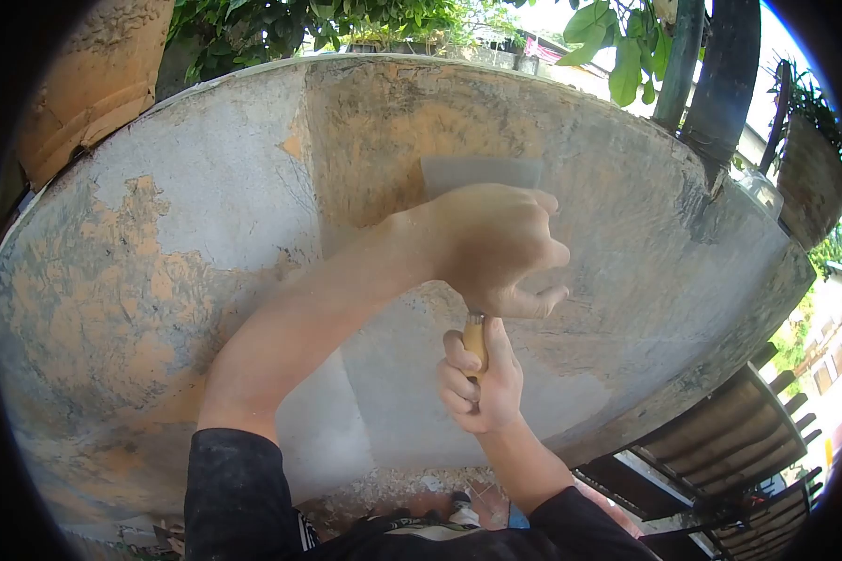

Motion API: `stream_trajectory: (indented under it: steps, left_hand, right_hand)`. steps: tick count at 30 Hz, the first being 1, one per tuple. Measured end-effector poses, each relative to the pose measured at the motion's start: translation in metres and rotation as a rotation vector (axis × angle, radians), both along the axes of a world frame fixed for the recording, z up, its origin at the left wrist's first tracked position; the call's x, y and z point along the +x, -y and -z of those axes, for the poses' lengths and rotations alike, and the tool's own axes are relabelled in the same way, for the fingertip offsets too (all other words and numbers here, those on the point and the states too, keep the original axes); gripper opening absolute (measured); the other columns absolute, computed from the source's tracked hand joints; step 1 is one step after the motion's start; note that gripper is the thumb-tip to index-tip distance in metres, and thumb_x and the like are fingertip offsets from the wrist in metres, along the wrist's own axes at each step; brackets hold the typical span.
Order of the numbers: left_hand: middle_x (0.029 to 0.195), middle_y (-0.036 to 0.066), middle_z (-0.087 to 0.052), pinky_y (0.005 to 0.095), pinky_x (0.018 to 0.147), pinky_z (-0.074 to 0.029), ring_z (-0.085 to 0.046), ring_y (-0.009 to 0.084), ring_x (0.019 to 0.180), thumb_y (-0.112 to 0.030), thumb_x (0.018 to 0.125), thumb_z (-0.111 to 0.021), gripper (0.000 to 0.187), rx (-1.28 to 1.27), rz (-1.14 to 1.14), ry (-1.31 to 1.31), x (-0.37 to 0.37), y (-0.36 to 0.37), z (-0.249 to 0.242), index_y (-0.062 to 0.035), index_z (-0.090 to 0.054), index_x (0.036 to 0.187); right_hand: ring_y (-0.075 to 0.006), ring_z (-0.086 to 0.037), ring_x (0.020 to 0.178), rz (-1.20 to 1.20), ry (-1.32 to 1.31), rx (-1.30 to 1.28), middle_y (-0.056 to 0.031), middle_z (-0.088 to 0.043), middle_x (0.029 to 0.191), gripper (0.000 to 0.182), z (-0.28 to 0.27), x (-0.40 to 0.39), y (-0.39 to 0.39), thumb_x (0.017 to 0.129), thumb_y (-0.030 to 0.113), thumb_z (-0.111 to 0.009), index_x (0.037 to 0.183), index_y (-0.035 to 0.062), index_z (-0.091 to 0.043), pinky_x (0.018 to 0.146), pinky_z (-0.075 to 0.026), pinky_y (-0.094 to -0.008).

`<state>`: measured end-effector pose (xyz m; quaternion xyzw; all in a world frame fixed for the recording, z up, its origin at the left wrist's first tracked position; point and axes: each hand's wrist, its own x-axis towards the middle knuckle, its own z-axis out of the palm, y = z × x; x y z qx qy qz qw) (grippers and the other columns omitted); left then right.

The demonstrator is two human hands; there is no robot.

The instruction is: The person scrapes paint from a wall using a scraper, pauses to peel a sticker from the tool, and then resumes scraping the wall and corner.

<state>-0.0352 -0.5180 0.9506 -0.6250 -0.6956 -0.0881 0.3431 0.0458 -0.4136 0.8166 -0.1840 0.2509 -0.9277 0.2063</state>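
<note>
My left hand point(503, 245) reaches across in front of a rough wall surface, back toward me and fingers curled. It is closed at a wide flat grey scraper blade point(482, 172), which shows beyond its upper side against the wall. Just below, my right hand point(482, 385) grips the light wooden handle point(475, 342) of a putty knife, thumb along it. The metal collar of that handle reaches my left hand, which hides what lies beyond. I cannot tell whether handle and blade are one tool.
The curved wall point(206, 220) has smooth grey-white areas, bare orange-brown patches and dark stains. Cardboard point(94, 84) stands at upper left. Trunks point(720, 84) and leaves rise behind the wall's far edge. Dark slatted wooden furniture point(720, 439) stands at lower right.
</note>
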Motion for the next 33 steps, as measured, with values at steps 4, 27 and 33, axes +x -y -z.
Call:
stream_trajectory:
  steps: [4, 27, 33]
  left_hand:
    - [0.039, 0.003, -0.038, 0.0347, 0.045, -0.035, -0.035, 0.0194, 0.052, -0.028, 0.076, -0.070, 0.042, -0.007, -0.056, 0.046, -0.002, -0.001, -0.010, -0.0092, -0.046, 0.047]
    - [0.040, 0.004, -0.039, 0.0345, 0.043, -0.034, -0.039, 0.0193, 0.054, -0.027, 0.075, -0.070, 0.039, -0.067, 0.003, 0.077, -0.001, -0.001, 0.001, -0.0077, -0.050, 0.047]
    - [0.040, 0.003, -0.039, 0.0359, 0.045, -0.033, -0.036, 0.0191, 0.053, -0.027, 0.077, -0.069, 0.041, 0.023, -0.021, 0.059, -0.001, 0.001, -0.014, -0.0081, -0.047, 0.047]
  right_hand:
    - [-0.0040, -0.022, 0.041, -0.050, -0.033, -0.076, 0.0023, -0.036, 0.067, 0.029, 0.002, -0.014, 0.006, 0.105, 0.041, -0.028, 0.108, 0.0164, -0.043, 0.031, -0.016, -0.0177]
    - [-0.0049, -0.014, 0.036, 0.007, 0.197, -0.025, 0.0041, -0.027, 0.057, 0.048, 0.013, -0.008, 0.004, 0.103, 0.049, -0.028, 0.076, 0.0107, -0.039, 0.029, -0.011, -0.0190]
    - [-0.0040, -0.015, 0.037, -0.097, 0.111, -0.155, 0.0034, -0.030, 0.059, 0.044, -0.005, -0.007, 0.006, 0.104, 0.045, -0.027, 0.087, 0.0096, -0.045, 0.028, -0.013, -0.0188]
